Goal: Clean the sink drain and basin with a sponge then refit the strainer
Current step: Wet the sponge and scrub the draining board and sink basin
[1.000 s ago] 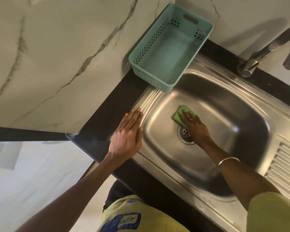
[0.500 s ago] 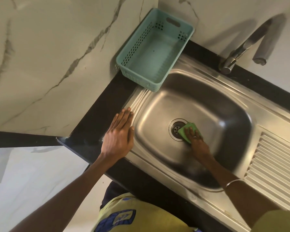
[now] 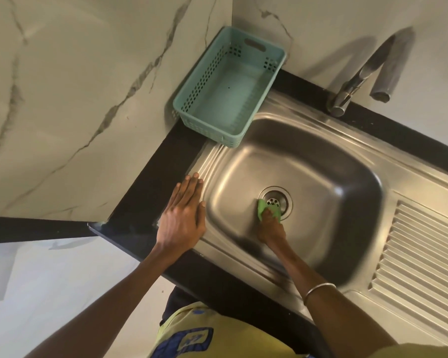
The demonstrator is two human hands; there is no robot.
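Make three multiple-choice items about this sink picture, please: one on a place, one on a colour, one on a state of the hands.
1. Where does the basket stand?
A. In the corner by the wall, its near end over the sink's rim
B. On the draining ridges
C. Inside the basin

2. What colour is the sponge?
A. Yellow
B. Green
C. Pink

3. What is the left hand doing?
A. Gripping the tap
B. Holding the basket
C. Resting flat on the sink's edge

Answers:
1. A: the basket sits against the marble wall, beyond the basin.
2. B: green shows under the right hand, at the drain.
3. C: its fingers lie straight across the counter and rim.
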